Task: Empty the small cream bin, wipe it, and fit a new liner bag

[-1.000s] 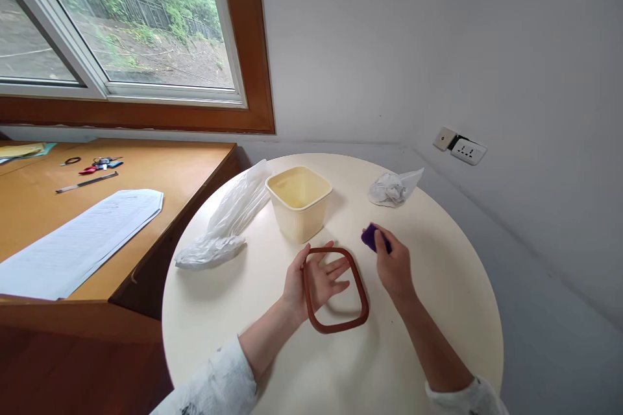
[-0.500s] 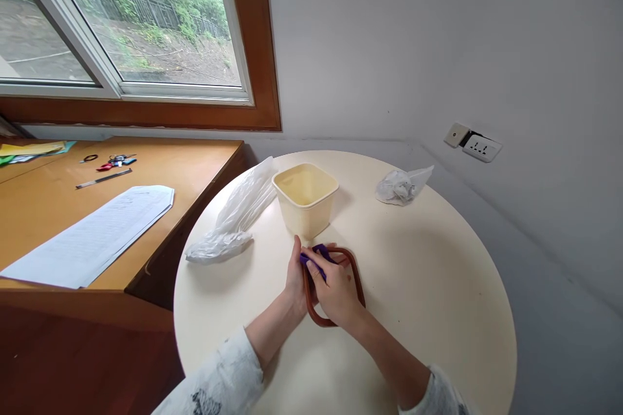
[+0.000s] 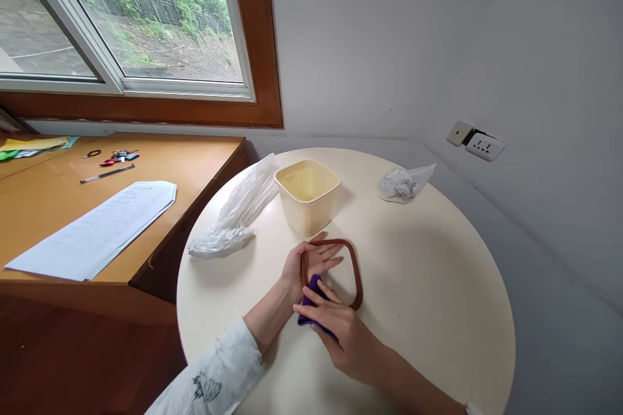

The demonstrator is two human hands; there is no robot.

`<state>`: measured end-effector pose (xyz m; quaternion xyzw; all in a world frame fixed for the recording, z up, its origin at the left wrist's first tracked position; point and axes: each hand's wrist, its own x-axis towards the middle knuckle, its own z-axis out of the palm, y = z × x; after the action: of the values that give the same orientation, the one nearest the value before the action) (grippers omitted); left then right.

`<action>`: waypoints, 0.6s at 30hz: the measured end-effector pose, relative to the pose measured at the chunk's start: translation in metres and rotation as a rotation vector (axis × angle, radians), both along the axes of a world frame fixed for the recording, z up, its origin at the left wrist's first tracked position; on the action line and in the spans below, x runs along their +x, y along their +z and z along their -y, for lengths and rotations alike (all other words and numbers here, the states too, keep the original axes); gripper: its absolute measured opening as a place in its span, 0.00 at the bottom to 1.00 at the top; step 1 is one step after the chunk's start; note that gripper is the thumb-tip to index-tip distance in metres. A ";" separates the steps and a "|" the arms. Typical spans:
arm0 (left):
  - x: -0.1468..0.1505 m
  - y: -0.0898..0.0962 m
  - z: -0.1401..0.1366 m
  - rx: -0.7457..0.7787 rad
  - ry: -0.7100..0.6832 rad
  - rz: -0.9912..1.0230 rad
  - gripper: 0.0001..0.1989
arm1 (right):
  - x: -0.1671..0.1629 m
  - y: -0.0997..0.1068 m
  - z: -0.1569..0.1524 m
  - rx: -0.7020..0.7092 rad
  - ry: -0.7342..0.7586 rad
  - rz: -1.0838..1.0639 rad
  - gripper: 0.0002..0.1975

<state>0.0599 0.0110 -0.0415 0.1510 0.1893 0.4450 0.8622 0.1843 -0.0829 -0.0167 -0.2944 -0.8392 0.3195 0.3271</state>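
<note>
My left hand (image 3: 294, 268) supports a brown rounded-square frame (image 3: 358, 275) at its left side, thumb at the rim and fingers spread beneath. Whether a clear panel fills the frame, I cannot tell. My right hand (image 3: 343, 331) grips a folded purple cloth (image 3: 315, 284), pressing it at the frame's lower left corner. Part of that corner is hidden behind cloth and fingers. Just beyond the hands, a cream-yellow plastic container (image 3: 307, 213) stands upright with its top uncovered.
On the round white table (image 3: 428, 311) lie a long crumpled plastic bag (image 3: 243, 204) at left and a smaller one (image 3: 403, 185) at back right. A wooden desk (image 3: 204, 162) with papers (image 3: 102, 230), a pen (image 3: 107, 174) and keys (image 3: 121, 155) adjoins on the left. Wall sockets (image 3: 484, 146) are at right.
My right hand has moved the purple cloth down toward me, from the frame's upper left to its lower left corner. More of my left fingers now shows through the frame.
</note>
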 end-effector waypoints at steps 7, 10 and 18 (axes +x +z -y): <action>0.002 0.004 0.001 -0.021 0.066 0.008 0.27 | 0.042 -0.018 0.011 -0.059 -0.068 0.051 0.15; 0.001 0.003 0.000 -0.001 0.085 -0.044 0.29 | 0.063 -0.023 0.006 -0.228 -0.224 -0.036 0.13; 0.005 0.000 0.003 0.025 0.052 -0.182 0.29 | 0.074 0.010 -0.049 -0.226 -0.904 -0.588 0.22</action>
<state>0.0649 0.0081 -0.0416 0.1965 0.2652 0.4540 0.8276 0.2586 -0.0342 -0.0069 -0.5574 -0.4629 0.3038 0.6187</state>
